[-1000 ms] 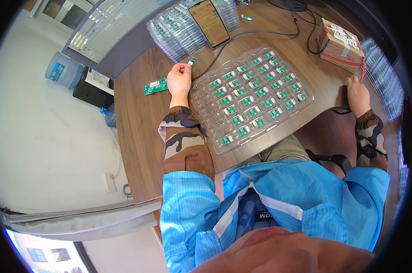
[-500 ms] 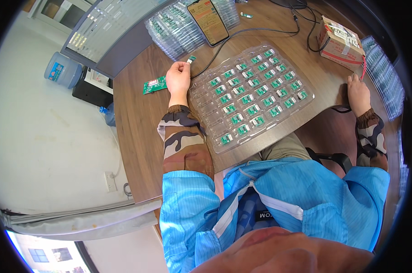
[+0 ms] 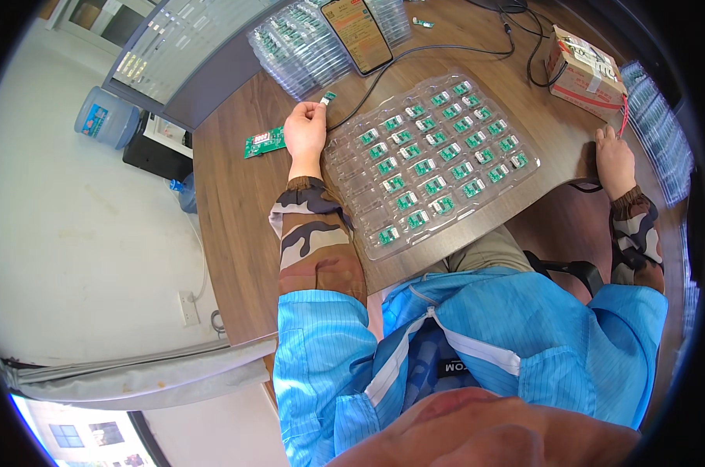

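My left hand (image 3: 305,131) pinches a small green circuit board (image 3: 329,98) between thumb and fingers, above the table. A larger green circuit board (image 3: 264,143) with a lit red digit display lies beside that hand, partly hidden by it. To the right spreads a clear plastic tray (image 3: 351,187) with small green boards (image 3: 424,166) in many of its pockets; the pockets along its left side are bare. My right hand (image 3: 615,162) is closed at the table's right edge. A red wire (image 3: 624,117) runs from a carton to its fingertips; what they grip is hidden.
Behind the tray stand stacked clear trays (image 3: 290,50) of boards, with a phone (image 3: 358,35) leaning on them. A black cable (image 3: 438,50) crosses the wooden table. The carton (image 3: 586,74) sits at the back right, near more stacked trays (image 3: 657,128). One loose board (image 3: 423,23) lies farther back.
Almost nothing differs. The small board in my left hand has shifted very slightly, and both hands keep their places.
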{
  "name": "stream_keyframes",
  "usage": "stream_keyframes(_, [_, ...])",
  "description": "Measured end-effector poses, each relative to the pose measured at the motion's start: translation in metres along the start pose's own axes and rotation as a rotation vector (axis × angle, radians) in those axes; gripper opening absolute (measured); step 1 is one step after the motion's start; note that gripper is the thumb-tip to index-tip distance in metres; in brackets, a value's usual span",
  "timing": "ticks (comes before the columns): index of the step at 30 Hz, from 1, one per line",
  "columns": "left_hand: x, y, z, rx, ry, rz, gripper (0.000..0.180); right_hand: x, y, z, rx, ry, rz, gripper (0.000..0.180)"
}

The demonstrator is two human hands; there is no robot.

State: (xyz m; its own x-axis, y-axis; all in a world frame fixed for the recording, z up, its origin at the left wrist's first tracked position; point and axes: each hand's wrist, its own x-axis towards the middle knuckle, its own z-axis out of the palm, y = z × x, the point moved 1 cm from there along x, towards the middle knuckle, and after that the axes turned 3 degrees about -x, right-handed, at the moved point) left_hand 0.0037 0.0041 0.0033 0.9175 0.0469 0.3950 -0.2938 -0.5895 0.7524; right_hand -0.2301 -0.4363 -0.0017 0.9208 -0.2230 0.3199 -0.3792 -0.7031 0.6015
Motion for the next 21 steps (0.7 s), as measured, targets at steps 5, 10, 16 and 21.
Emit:
stream_keyframes(5, [0.000,0.001,0.000,0.011,0.011,-0.006,0.018,0.000,0.000,0.003,0.011,0.025,-0.005,0.009])
stream_keyframes(10, [-0.001,0.001,0.000,0.023,0.008,-0.020,0.018,0.000,0.002,-0.001,0.003,0.015,-0.009,0.009])
stream_keyframes(16, [-0.002,0.002,0.000,0.035,0.009,-0.009,0.019,0.002,0.008,-0.010,0.043,-0.063,-0.100,0.011])
stream_keyframes(21, [0.000,0.000,0.000,0.042,0.013,-0.021,0.019,0.003,0.018,-0.012,0.186,-0.027,-0.145,0.019])
